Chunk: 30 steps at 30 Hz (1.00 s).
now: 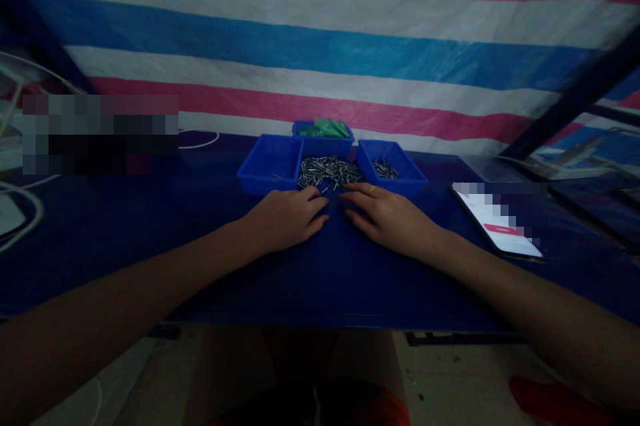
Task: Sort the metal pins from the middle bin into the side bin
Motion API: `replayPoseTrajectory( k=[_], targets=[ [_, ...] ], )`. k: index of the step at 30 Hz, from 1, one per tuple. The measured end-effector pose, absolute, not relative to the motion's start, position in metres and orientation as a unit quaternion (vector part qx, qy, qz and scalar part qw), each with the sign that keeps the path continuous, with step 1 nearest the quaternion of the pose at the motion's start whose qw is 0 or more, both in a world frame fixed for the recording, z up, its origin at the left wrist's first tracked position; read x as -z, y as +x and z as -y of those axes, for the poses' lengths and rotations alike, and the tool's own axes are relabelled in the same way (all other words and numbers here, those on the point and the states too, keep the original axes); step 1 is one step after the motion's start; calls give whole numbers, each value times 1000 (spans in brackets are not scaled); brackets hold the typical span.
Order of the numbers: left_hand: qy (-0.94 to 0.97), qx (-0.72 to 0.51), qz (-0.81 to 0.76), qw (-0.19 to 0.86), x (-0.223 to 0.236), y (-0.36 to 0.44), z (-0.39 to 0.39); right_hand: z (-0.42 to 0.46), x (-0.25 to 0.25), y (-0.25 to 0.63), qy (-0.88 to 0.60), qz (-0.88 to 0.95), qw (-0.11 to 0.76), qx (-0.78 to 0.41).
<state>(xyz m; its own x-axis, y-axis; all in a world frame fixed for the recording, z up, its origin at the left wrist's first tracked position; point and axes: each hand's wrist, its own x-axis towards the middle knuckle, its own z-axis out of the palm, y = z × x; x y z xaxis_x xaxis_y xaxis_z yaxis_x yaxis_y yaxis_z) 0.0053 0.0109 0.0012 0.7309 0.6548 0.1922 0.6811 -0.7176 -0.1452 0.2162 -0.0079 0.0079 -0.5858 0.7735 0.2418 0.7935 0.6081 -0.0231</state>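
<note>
A heap of small, slender metal pieces (pixel 330 171), like screws or rivets, lies on the blue table between two blue bins. My left hand (pixel 287 218) rests at the heap's near left edge, fingers stretched out and apart. One loose piece lies close to its fingertips. On the other side, my right hand (pixel 393 218), with a ring on one finger, reaches to the heap's near right edge, fingers spread. Nothing shows gripped in either hand. The left bin (pixel 274 154) has a few pieces on its floor; the right bin (pixel 413 171) holds a small pile of them.
Behind the heap, a third blue bin (pixel 323 143) contains green packets (pixel 331 127). A lit phone (pixel 500 226) lies on the table (pixel 330 286) at right. White cables (pixel 200 145) run at left. A striped sheet (pixel 320 39) hangs behind.
</note>
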Motion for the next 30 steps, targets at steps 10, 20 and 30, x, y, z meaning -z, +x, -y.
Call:
replayPoseTrajectory(
  k=[10,20,30],
  targets=[
    [-928,60,359,80,-1,5,-9,8,-5,221,-506,861,6,53],
    [-929,54,359,75,-3,6,-7,4,-7,223,-476,879,6,29],
    [-926,49,366,79,-2,5,-10,-3,-1,225,-476,879,24,26]
  ],
)
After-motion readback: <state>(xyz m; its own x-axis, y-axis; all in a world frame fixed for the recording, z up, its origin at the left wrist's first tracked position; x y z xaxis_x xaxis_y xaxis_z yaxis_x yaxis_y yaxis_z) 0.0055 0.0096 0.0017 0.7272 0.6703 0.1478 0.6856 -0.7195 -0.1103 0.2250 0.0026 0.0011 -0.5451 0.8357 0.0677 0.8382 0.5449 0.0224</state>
